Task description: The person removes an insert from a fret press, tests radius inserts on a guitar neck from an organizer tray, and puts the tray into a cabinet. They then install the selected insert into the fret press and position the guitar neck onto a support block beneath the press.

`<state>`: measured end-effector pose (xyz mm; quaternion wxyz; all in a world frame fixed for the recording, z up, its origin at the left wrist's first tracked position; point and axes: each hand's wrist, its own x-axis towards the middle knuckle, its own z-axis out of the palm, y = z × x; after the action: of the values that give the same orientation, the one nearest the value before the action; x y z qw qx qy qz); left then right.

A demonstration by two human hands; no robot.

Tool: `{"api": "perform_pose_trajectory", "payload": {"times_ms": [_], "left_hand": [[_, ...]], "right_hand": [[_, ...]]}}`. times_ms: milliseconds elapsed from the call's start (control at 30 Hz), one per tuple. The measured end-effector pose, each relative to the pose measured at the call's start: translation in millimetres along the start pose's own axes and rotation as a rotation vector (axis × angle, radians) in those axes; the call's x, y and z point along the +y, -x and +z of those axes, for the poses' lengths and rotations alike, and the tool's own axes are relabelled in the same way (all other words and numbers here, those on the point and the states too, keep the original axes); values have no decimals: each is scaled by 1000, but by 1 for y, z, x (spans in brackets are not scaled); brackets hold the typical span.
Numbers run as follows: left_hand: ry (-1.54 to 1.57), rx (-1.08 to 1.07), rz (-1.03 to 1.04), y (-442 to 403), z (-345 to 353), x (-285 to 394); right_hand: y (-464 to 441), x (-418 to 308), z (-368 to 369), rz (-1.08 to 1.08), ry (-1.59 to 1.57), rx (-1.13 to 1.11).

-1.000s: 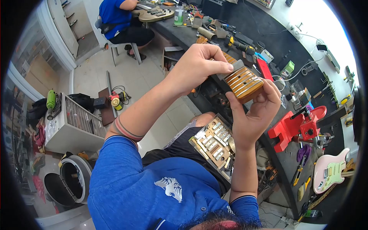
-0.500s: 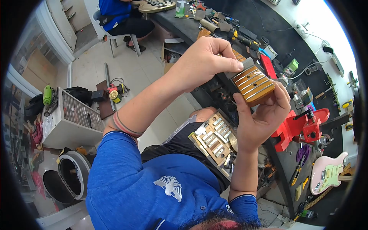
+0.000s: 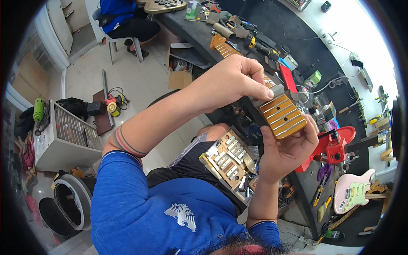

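A golden-brown guitar neck point(image 3: 282, 114) with silver frets and black dots runs diagonally, its headstock point(image 3: 218, 41) towards the upper left. My left hand point(image 3: 244, 80) is closed, with thumb and fingers pinching a small grey block point(image 3: 277, 90) that lies across the fretboard. Round the lower end of the neck, my right hand point(image 3: 289, 148) is wrapped, thumb at the near edge and fingers behind. Part of the neck's middle is hidden by my left hand. Below the hands, on my lap, rests an open tray point(image 3: 205, 160) of metal-faced blocks and small tools.
A dark workbench point(image 3: 306, 59) curves past the hands, bearing a yellow-black power tool point(image 3: 261, 47), a red vise point(image 3: 335, 146) and a pink guitar body point(image 3: 350, 193). Another person point(image 3: 131, 27) sits at the upper left. A grey cabinet point(image 3: 63, 146) and round bin point(image 3: 74, 204) stand left.
The neck and both hands have moved lower in view, and the fretboard faces the camera more. More of the headstock shows. The camera view has shifted, while both hands keep their hold.
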<state>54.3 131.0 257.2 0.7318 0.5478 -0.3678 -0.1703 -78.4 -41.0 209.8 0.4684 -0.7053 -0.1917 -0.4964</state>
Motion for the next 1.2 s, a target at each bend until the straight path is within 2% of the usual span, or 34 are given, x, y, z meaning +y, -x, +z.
{"api": "perform_pose_trajectory", "payload": {"times_ms": [333, 433, 500, 567, 633, 700, 800, 933, 1067, 1200], "left_hand": [[-86, -83, -36, -33, 4, 23], [-282, -168, 12, -55, -1, 26], [-194, -317, -111, -78, -9, 31], [-197, -372, -25, -89, -5, 27], [-206, -346, -85, -86, 7, 43], [-176, -387, -163, -108, 5, 30], [-166, -306, -200, -92, 23, 60], [-224, -450, -86, -111, 21, 50], [-266, -482, -7, -116, 22, 44], [-446, -536, 35, -129, 31, 47]], "right_hand": [[-12, 5, -5, 7, 17, 63], [-18, 8, -7, 48, 32, 111], [-23, 9, -8, 72, 33, 147], [-25, 10, -10, 101, 44, 170], [-29, 13, -10, 92, 32, 208], [-33, 14, -9, 98, 25, 253], [-36, 16, -8, 105, 56, 314], [-40, 22, -11, 83, 141, 349], [-43, 26, -15, 109, 132, 416], [-43, 26, -27, 175, 55, 394]]}}
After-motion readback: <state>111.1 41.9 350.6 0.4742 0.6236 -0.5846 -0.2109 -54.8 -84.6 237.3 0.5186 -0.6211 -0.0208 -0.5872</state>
